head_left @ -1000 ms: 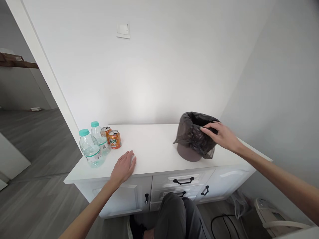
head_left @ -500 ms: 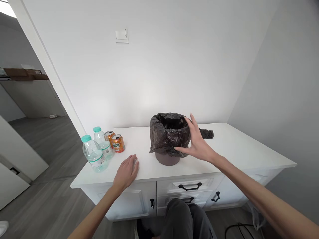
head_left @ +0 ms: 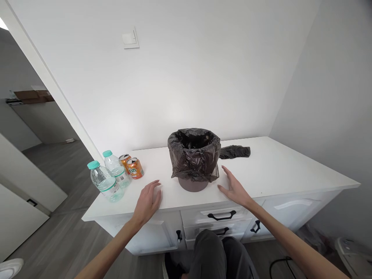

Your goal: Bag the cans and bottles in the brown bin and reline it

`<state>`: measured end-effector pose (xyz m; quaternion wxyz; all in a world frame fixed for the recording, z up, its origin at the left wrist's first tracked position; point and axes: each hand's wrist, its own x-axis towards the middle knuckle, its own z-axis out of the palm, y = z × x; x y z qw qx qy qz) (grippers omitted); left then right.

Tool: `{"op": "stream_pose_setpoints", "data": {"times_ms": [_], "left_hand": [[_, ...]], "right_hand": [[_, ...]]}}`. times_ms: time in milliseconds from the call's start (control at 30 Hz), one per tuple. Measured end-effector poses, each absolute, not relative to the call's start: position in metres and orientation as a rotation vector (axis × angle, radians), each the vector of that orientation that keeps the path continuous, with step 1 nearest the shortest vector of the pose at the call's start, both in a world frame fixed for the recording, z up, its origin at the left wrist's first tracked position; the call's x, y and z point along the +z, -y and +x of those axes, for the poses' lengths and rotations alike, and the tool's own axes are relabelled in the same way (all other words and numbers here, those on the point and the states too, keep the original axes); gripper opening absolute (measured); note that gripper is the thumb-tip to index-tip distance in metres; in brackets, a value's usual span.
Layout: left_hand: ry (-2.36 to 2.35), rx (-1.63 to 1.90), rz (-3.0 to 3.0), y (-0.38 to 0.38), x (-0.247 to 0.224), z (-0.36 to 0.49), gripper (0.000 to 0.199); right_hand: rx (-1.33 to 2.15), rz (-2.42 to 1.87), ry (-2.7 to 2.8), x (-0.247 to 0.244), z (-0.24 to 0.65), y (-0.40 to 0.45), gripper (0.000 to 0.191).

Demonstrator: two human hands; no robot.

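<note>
A brown bin (head_left: pixel 193 185) stands upright on the white cabinet top, and a black bin bag (head_left: pixel 197 161) lines it, its edge folded down over the outside. My right hand (head_left: pixel 236 188) rests at the cabinet's front edge just right of the bin, fingers apart and holding nothing. To the left of the bin, my left hand (head_left: pixel 147 202) lies on the surface with its fingers loosely spread, also holding nothing. Beyond it are two orange drink cans (head_left: pixel 135 168) and two clear plastic bottles (head_left: pixel 109 185) with teal caps.
A folded black bag (head_left: pixel 236 152) lies behind and right of the bin. The white cabinet (head_left: pixel 279 170) has black handles (head_left: pixel 221 215) on its front. A light switch (head_left: pixel 130 39) is on the wall behind. On the floor at right runs a dark cable (head_left: pixel 280 263).
My right hand has let go of the bag's rim and come down to the cabinet top. My left hand stays almost where it was. The view has shifted slightly.
</note>
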<state>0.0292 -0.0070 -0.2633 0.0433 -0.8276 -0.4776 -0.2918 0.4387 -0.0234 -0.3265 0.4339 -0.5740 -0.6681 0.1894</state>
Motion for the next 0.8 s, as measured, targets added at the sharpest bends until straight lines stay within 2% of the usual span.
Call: {"op": "stream_pose_setpoints", "data": {"times_ms": [100, 167, 300, 400, 500, 600, 800], "left_hand": [[1.305, -1.094, -2.463, 0.025, -0.241, 0.066, 0.030], [1.216, -1.159, -2.449, 0.037, -0.224, 0.095, 0.038], [1.063, -1.059, -2.582, 0.049, -0.205, 0.137, 0.053], [0.963, -0.867, -2.682, 0.055, -0.213, 0.143, 0.043], [0.791, -0.595, -2.774, 0.065, -0.232, 0.126, 0.031], [0.780, -0.473, -2.801, 0.076, -0.244, 0.092, 0.029], [1.001, -0.673, -2.608, 0.077, -0.215, 0.011, 0.026]], "right_hand": [[0.461, -1.473, 1.667, -0.327, 0.442, 0.015, 0.078], [0.452, -1.501, 1.653, -0.329, 0.444, 0.008, 0.072], [0.447, -1.528, 1.651, -0.333, 0.445, 0.003, 0.063], [0.422, -1.529, 1.655, -0.334, 0.445, 0.004, 0.059], [0.397, -1.529, 1.651, -0.333, 0.445, 0.004, 0.056], [0.394, -1.519, 1.651, -0.332, 0.444, 0.005, 0.053], [0.390, -1.532, 1.649, -0.333, 0.444, 0.007, 0.047]]}}
